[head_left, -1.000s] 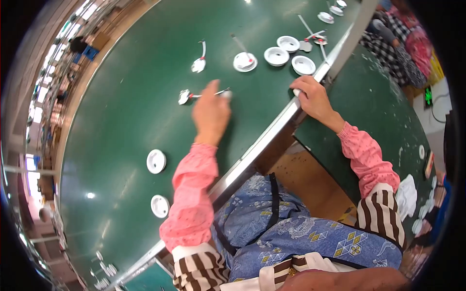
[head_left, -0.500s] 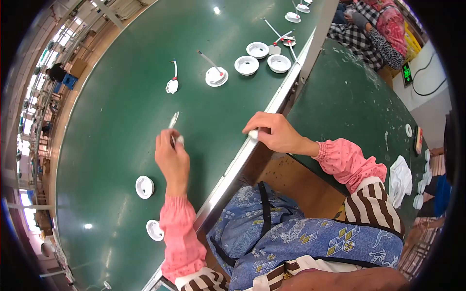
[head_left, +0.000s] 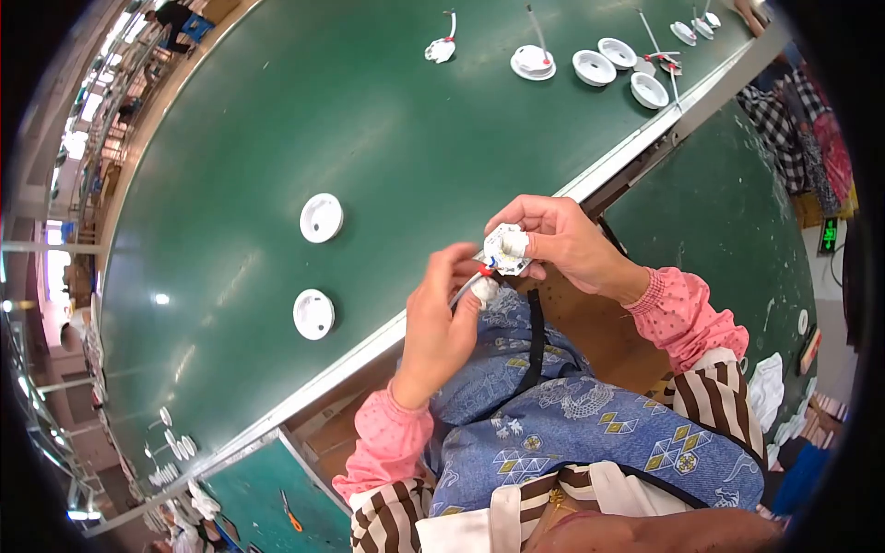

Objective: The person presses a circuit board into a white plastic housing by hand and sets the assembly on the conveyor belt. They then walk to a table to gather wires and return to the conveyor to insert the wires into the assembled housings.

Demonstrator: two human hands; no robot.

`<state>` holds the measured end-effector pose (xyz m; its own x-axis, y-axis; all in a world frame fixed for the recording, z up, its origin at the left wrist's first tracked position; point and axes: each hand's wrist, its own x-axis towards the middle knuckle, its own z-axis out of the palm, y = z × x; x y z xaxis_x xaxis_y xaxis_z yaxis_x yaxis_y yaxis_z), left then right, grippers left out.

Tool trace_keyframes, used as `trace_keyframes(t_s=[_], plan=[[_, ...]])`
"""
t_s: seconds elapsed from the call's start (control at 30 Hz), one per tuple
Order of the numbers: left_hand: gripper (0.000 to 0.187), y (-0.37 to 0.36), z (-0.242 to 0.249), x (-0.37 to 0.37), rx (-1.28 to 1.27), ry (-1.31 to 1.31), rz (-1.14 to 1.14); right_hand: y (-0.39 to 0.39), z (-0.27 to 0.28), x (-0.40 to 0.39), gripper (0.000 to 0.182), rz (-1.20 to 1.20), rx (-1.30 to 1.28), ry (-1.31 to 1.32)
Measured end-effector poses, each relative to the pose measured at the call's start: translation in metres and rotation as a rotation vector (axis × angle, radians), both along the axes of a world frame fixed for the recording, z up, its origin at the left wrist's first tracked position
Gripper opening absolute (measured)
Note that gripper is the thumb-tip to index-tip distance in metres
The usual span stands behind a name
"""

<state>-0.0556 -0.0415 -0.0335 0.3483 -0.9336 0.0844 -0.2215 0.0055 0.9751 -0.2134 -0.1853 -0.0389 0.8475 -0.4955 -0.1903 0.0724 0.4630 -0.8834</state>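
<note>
A white, roughly round circuit board (head_left: 504, 249) with a grey cable and a red collar is held up over the near table edge. My right hand (head_left: 567, 241) is closed on it, with a white-covered thumb on its face and the fingers behind. My left hand (head_left: 441, 318) is closed round the cable (head_left: 464, 288) just below the red collar; its thumb is white-covered too, and its fingers are slightly blurred. To the left on the green table lie two white round housings (head_left: 322, 218) (head_left: 313, 314), hollow side up, apart from both hands.
The green table (head_left: 230, 276) has a metal edge (head_left: 636, 147). Several white housings (head_left: 594, 67) and cabled parts (head_left: 533, 62) lie at its far right; another cabled board (head_left: 441, 49) lies further left. Orange-handled scissors (head_left: 291, 512) rest on a lower surface, and a white cloth (head_left: 765, 392) lies at right.
My left hand has brought the cabled board from the table to the near edge, and my right hand has left the edge to grip the board. The view has shifted left.
</note>
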Motion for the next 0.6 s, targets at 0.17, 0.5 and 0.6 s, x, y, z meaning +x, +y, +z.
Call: trace_keyframes(t_s=[0.17, 0.5, 0.6], plan=[[0.019, 0.011, -0.006, 0.013, 0.127, 0.089, -0.221, 0.012, 0.0, 0.003, 0.027, 0.02, -0.016, 0.082], [0.025, 0.014, -0.016, 0.01, 0.228, 0.367, -0.305, 0.037, -0.005, 0.003, 0.02, -0.004, 0.159, 0.053], [0.025, 0.018, -0.023, 0.007, 0.195, 0.343, -0.304, 0.04, -0.008, 0.0, 0.019, -0.008, 0.168, 0.054]])
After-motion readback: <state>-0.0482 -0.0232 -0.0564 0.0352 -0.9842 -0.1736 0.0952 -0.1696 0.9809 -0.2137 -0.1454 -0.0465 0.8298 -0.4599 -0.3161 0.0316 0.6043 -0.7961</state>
